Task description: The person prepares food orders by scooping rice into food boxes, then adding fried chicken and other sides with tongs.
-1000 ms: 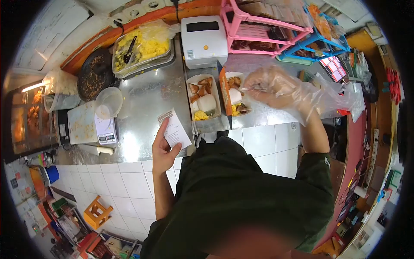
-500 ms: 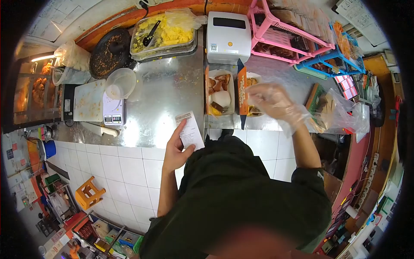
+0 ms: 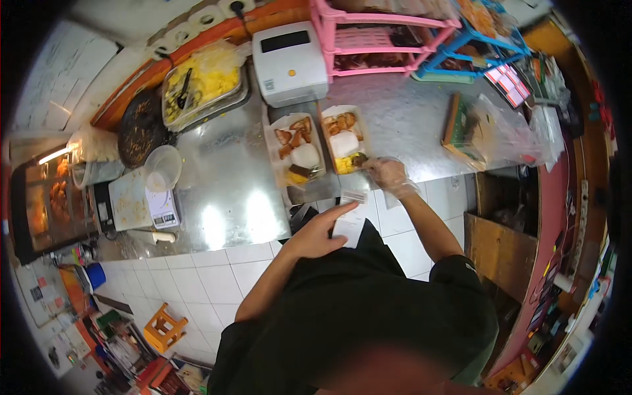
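Note:
My left hand holds a white printed receipt between thumb and fingers, in front of the counter edge. My right hand, in a clear plastic glove, has its fingertips bunched at the near corner of the right food box. They are right at a dark brown piece of food; what they pinch I cannot tell. White rice, browned meat pieces and yellow crumbly food fill this box. Beside it, the left food box holds similar rice, meat and a brown piece.
Behind the boxes stands a white label printer. Left of it are a tray of yellow food, a black pan, a scale and a knife. Pink and blue racks line the back right.
The orange printed flap that stood between the boxes is out of sight. My right hand has come down to the right box's near corner. My left hand has moved right with the receipt.

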`<state>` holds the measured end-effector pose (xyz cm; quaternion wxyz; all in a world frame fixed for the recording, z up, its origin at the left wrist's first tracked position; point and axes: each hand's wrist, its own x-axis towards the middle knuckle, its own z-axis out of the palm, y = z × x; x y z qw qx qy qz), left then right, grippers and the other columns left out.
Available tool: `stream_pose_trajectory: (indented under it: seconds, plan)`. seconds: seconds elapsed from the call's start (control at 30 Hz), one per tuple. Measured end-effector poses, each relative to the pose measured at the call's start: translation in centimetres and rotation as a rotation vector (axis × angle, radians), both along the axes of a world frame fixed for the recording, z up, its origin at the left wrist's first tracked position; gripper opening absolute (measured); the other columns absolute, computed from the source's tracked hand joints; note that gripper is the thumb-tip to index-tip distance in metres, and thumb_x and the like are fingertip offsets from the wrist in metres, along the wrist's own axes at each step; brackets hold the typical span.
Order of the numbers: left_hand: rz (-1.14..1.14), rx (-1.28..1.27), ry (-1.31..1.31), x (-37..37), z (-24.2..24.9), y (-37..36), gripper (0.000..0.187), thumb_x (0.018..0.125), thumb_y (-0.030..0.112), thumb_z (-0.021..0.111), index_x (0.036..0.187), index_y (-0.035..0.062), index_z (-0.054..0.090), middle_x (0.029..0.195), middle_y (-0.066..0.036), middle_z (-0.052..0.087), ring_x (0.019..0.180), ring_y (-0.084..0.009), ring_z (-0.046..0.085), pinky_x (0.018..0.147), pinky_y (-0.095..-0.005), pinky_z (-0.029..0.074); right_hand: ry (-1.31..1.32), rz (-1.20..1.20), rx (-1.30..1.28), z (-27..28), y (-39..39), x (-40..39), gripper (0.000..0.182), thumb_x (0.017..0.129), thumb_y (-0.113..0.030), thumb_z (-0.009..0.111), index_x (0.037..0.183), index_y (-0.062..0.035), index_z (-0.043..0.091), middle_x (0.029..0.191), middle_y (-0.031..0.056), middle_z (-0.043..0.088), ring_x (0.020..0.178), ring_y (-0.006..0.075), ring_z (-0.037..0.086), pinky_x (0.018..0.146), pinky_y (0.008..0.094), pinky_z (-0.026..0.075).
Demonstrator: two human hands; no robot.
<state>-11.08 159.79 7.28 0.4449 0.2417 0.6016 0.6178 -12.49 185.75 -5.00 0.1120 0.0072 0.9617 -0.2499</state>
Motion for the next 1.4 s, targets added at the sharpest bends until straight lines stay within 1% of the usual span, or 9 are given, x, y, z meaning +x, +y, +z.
stream_pose_trajectory:
  seconds: [0.2, 0.4, 0.77, 1.0, 1.07, 1.17, 1.27, 1.33, 1.4]
  plan:
    - [-0.395, -0.278, 0.299, 0.1, -11.6, 8.9, 0.069, 0.068, 0.000, 0.057, 0.134, 0.0068, 0.039, 0.127, -0.021, 0.048, 0.117, -0.0297, 0.047, 0.099, -0.0338, 0.036, 0.019, -0.146, 0.079, 0.5, 4.7, 0.2, 0.017, 0.080, -0.032, 0.059, 0.091, -0.0207, 0.066, 0.083, 0.0091, 0.064, 0.082, 0.0281, 0.060, 0.072, 0.0412, 0.048]
    - [-0.156, -0.234, 0.530, 0.7, -17.5, 14.4, 0.059, 0.072, 0.003, 0.056, 0.129, 0.0062, 0.044, 0.124, -0.024, 0.049, 0.118, -0.0349, 0.045, 0.100, -0.0356, 0.036, -0.005, -0.262, -0.033, 1.6, 8.0, 0.9, 0.019, 0.081, -0.030, 0.060, 0.090, -0.0143, 0.066, 0.082, 0.0105, 0.065, 0.079, 0.0294, 0.061, 0.069, 0.0391, 0.047]
    - [0.024, -0.648, 1.039, -0.4, -16.8, 16.5, 0.041, 0.080, 0.019, 0.056, 0.121, 0.0172, 0.055, 0.113, -0.015, 0.043, 0.093, -0.0334, 0.054, 0.079, -0.0447, 0.046, 0.068, -0.292, -0.103, 2.7, 8.4, 1.3, 0.021, 0.081, -0.032, 0.058, 0.092, -0.0153, 0.066, 0.083, 0.0131, 0.065, 0.083, 0.0321, 0.061, 0.072, 0.0428, 0.047]
    - [-0.017, -0.741, 0.952, 0.1, -15.1, 16.2, 0.042, 0.081, 0.029, 0.059, 0.121, 0.0176, 0.055, 0.104, -0.012, 0.050, 0.090, -0.0310, 0.056, 0.076, -0.0439, 0.047, -0.058, -0.275, 0.104, -0.3, 7.4, 3.4, 0.020, 0.081, -0.031, 0.058, 0.094, -0.0180, 0.065, 0.083, 0.0141, 0.065, 0.078, 0.0320, 0.063, 0.069, 0.0440, 0.049]
    - [-0.208, -0.295, 0.706, 0.7, -13.0, 14.2, 0.034, 0.079, 0.026, 0.062, 0.111, 0.0164, 0.061, 0.092, -0.008, 0.057, 0.086, -0.0273, 0.058, 0.075, -0.0412, 0.047, -0.033, -0.222, 0.171, -1.0, 7.4, 3.5, 0.018, 0.081, -0.030, 0.058, 0.095, -0.0220, 0.067, 0.079, 0.0134, 0.065, 0.075, 0.0329, 0.062, 0.069, 0.0436, 0.049]
    - [0.400, -0.036, 1.037, -0.7, -5.0, 8.2, 0.014, 0.068, 0.016, 0.072, 0.081, 0.0112, 0.068, 0.083, -0.004, 0.059, 0.082, -0.0250, 0.057, 0.073, -0.0385, 0.045, -0.030, -0.252, 0.109, -1.0, 7.9, 3.6, 0.021, 0.079, -0.032, 0.061, 0.098, -0.0221, 0.065, 0.088, 0.0115, 0.065, 0.082, 0.0304, 0.062, 0.070, 0.0421, 0.049]
    - [1.141, -0.436, 1.347, -6.2, -2.7, -0.5, 0.060, 0.066, 0.010, 0.073, 0.119, 0.0003, 0.046, 0.098, -0.012, 0.054, 0.091, -0.0255, 0.051, 0.080, -0.0344, 0.041, -0.081, -0.332, 0.102, -0.2, 7.8, 3.5, 0.021, 0.079, -0.032, 0.062, 0.097, -0.0217, 0.064, 0.087, 0.0101, 0.066, 0.083, 0.0299, 0.062, 0.070, 0.0418, 0.049]
    - [1.140, -0.620, 0.999, -9.0, -2.6, -3.6, 0.064, 0.071, 0.006, 0.069, 0.127, -0.0010, 0.039, 0.105, -0.011, 0.054, 0.098, -0.0263, 0.052, 0.086, -0.0354, 0.040, -0.048, -0.330, 0.084, -0.6, 8.0, 3.8, 0.019, 0.079, -0.030, 0.063, 0.095, -0.0198, 0.064, 0.086, 0.0103, 0.065, 0.082, 0.0300, 0.062, 0.070, 0.0415, 0.048]
    - [0.845, -0.283, 0.094, -11.1, -6.2, -5.4, 0.055, 0.076, 0.005, 0.061, 0.128, 0.0017, 0.045, 0.117, -0.010, 0.054, 0.108, -0.0191, 0.049, 0.092, -0.0307, 0.038, 0.021, -0.315, 0.042, -1.0, 8.0, 3.8, 0.017, 0.078, -0.025, 0.065, 0.092, -0.0162, 0.063, 0.085, 0.0108, 0.065, 0.080, 0.0301, 0.062, 0.070, 0.0409, 0.048]
